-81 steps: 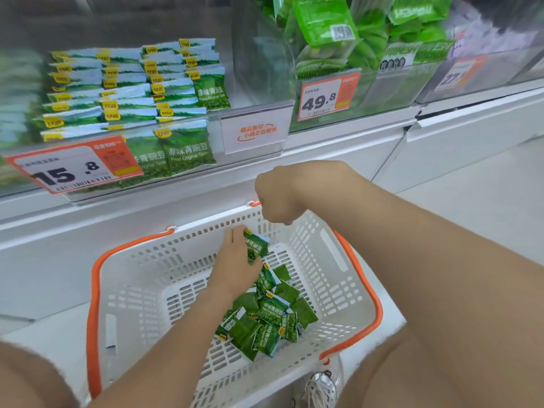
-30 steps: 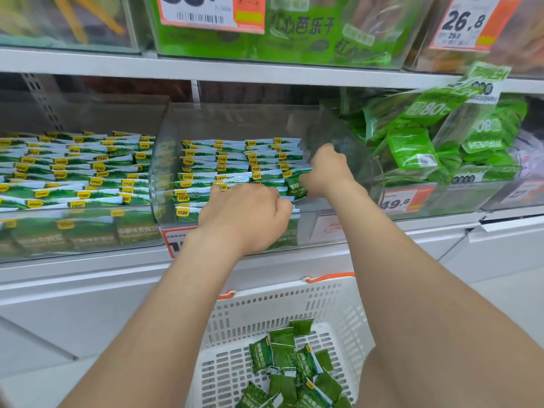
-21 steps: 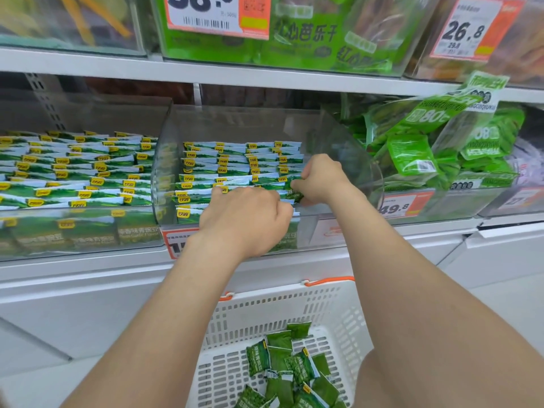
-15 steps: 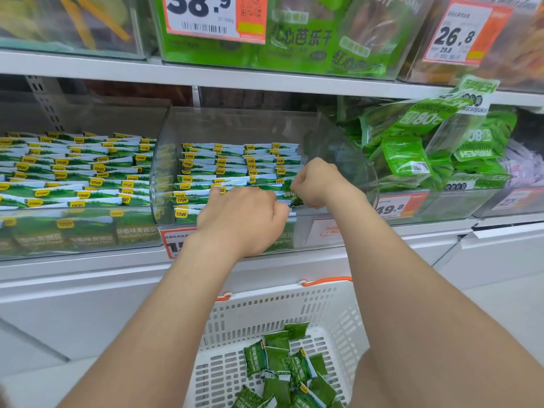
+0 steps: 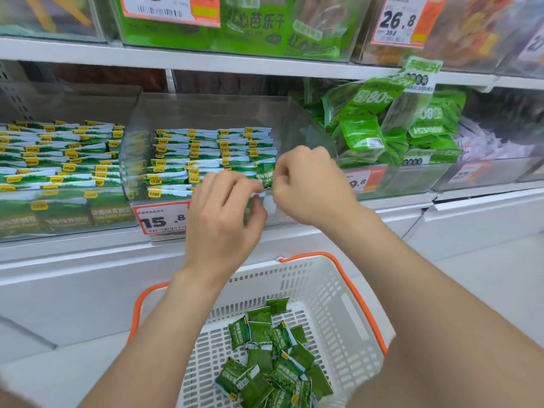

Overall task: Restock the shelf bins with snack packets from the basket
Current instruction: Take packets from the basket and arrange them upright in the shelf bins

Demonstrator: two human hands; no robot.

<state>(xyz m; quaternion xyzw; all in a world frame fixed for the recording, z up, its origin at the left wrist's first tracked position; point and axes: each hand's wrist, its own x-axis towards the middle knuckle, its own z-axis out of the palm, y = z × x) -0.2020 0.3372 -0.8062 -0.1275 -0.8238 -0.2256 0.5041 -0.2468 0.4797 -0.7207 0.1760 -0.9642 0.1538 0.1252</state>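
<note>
Fingertips [image 5: 278, 175] of the right hand [image 5: 309, 184] curl tight, pinching a small green snack packet [image 5: 266, 178] at the front of the clear plastic shelf bin [image 5: 206, 113]. Just beside them, the left hand [image 5: 223, 219] has its fingers bent, thumb close; too blurred to tell any hold. Below both, more green packets [image 5: 270, 351] lie in the white slotted basket with orange handles [image 5: 347, 313].

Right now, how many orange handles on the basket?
2. The left handle curves along the left side of the basket. The right handle runs from the far rim down the right side. The near ends of both are out of sight.
</note>
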